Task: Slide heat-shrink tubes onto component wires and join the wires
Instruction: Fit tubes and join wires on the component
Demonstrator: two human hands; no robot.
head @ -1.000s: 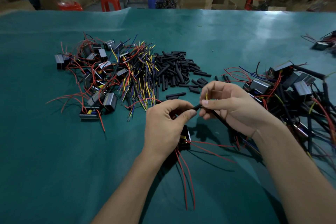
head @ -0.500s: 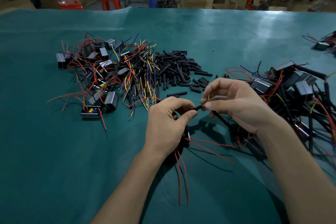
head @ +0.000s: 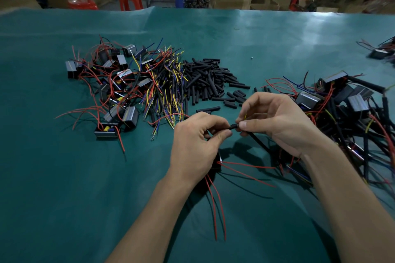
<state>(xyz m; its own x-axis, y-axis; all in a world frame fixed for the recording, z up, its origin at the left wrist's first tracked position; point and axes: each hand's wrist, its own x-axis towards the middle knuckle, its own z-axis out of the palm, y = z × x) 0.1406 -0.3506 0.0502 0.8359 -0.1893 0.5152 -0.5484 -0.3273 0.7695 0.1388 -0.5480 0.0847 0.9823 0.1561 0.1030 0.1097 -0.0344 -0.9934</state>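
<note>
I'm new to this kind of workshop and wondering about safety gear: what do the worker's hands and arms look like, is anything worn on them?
Nothing is worn. The left hand and the right hand are bare: no gloves, no rings, no finger cots. Both forearms are bare too, as far as the picture's lower edge, with no sleeve, watch or wrist strap showing. The fingernails are short and plain.

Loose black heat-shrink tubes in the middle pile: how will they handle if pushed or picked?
The heat-shrink tubes look short, round and hollow, so probably very light and apt to roll or scatter when nudged. They lie criss-crossed on the green mat, so a push likely drags several together. Their smooth look suggests singles may slip from a loose grip.
</note>
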